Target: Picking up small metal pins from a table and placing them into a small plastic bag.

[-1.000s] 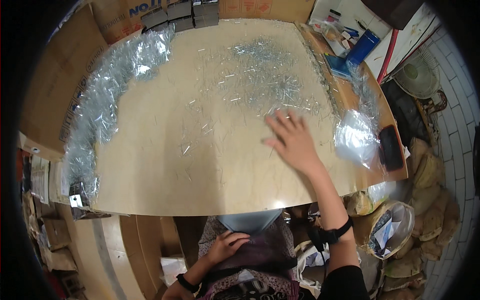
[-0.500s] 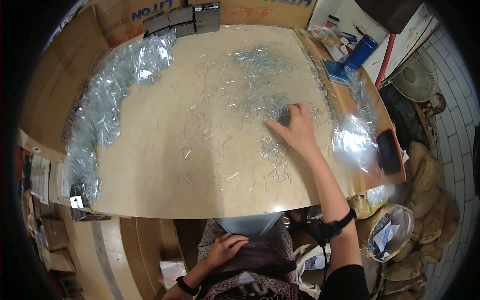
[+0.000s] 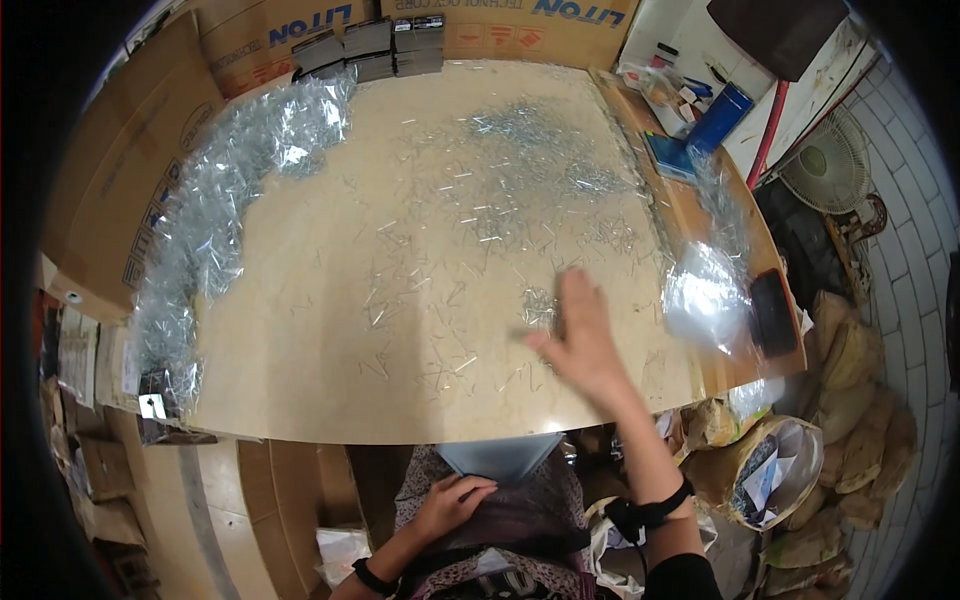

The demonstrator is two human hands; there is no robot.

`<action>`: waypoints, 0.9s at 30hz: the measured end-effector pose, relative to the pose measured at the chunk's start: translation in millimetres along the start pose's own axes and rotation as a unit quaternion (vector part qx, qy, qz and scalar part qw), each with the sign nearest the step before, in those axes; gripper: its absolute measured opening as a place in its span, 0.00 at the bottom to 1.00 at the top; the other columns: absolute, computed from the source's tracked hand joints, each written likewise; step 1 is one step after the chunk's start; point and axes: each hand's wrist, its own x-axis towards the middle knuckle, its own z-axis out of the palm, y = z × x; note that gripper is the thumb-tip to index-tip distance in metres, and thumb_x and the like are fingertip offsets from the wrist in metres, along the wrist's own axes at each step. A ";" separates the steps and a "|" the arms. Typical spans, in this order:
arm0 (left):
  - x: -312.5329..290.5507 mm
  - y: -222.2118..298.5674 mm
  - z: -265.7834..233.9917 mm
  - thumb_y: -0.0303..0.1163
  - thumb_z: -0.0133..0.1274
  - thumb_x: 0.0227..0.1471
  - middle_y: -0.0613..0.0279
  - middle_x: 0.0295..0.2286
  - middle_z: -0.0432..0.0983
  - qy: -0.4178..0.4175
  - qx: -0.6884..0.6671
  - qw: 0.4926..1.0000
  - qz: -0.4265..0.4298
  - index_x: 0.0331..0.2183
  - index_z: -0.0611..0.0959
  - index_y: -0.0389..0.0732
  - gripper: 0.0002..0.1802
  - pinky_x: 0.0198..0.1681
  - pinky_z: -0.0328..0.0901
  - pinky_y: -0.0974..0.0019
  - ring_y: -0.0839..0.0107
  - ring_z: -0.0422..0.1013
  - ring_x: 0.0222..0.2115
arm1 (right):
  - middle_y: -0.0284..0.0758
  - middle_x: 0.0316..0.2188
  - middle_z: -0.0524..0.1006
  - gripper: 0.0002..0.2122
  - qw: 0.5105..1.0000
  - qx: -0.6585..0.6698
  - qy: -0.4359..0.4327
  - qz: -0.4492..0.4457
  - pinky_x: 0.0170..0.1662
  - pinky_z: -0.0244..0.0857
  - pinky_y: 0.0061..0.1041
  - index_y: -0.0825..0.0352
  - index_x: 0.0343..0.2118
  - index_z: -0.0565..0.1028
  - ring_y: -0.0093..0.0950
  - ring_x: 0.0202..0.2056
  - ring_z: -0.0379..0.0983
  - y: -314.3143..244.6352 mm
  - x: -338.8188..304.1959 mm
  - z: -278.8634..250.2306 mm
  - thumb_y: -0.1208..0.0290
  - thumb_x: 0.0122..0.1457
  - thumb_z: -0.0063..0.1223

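My right hand (image 3: pixel 588 345) is low over the near right part of the pale table (image 3: pixel 290 370), fingers extended and thumb spread, slightly blurred. Nothing shows in its grasp. Beside its thumb and fingers sits a small clump of thin, shiny bent wire pieces (image 3: pixel 540 305). Many more such pieces are strewn over the middle and far right of the tabletop. At the table's front edge, a blue-grey tray (image 3: pixel 505 457) rests against my lap, partly under the tabletop. My left hand (image 3: pixel 450 505) holds its near rim with curled fingers.
A long heap of clear plastic bags (image 3: pixel 215 200) lines the left edge. Dark stacked packs (image 3: pixel 367 48) stand at the back before cardboard boxes. On the right ledge are a plastic bag pile (image 3: pixel 708 290), a phone (image 3: pixel 776 312) and a blue box (image 3: pixel 720 115). Sacks (image 3: pixel 855 390) stand below right.
My right hand has moved nearer to me from the denser wire pile, and the wire pieces there are spread differently. My left hand stays at the tray.
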 end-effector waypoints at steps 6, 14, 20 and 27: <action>0.4 0.3 1.5 0.27 0.60 0.48 0.59 0.30 0.80 -0.001 -0.011 1.000 0.007 0.33 0.83 0.41 0.07 0.36 0.71 0.61 0.59 0.76 0.31 | 0.48 0.64 0.50 0.40 0.986 -0.054 -0.010 -0.158 0.65 0.34 0.50 0.58 0.62 0.59 0.46 0.66 0.43 -71.2 16.8 26.5 0.39 0.50 0.52; -5.8 4.0 2.0 0.27 0.62 0.47 0.58 0.29 0.80 0.012 -0.046 0.999 -0.009 0.33 0.84 0.41 0.07 0.35 0.70 0.64 0.62 0.76 0.31 | 0.39 0.61 0.60 0.28 0.982 0.050 -0.051 -0.172 0.63 0.42 0.51 0.54 0.57 0.68 0.45 0.63 0.51 -68.7 -40.3 12.5 0.50 0.53 0.54; -6.0 19.6 -1.9 0.25 0.63 0.45 0.58 0.30 0.80 -0.008 -0.062 0.998 -0.017 0.32 0.84 0.41 0.08 0.38 0.70 0.65 0.62 0.76 0.32 | 0.38 0.62 0.59 0.29 0.990 -0.057 -0.019 -0.129 0.63 0.45 0.47 0.51 0.59 0.66 0.42 0.63 0.52 -92.7 -91.8 17.0 0.49 0.53 0.54; -14.4 22.8 -5.0 0.23 0.65 0.42 0.59 0.30 0.80 -0.025 -0.073 0.997 -0.006 0.31 0.84 0.40 0.09 0.35 0.69 0.66 0.66 0.74 0.29 | 0.39 0.53 0.71 0.19 0.973 0.088 0.059 -0.204 0.60 0.54 0.44 0.59 0.47 0.77 0.40 0.54 0.67 -71.3 -152.2 28.7 0.67 0.50 0.53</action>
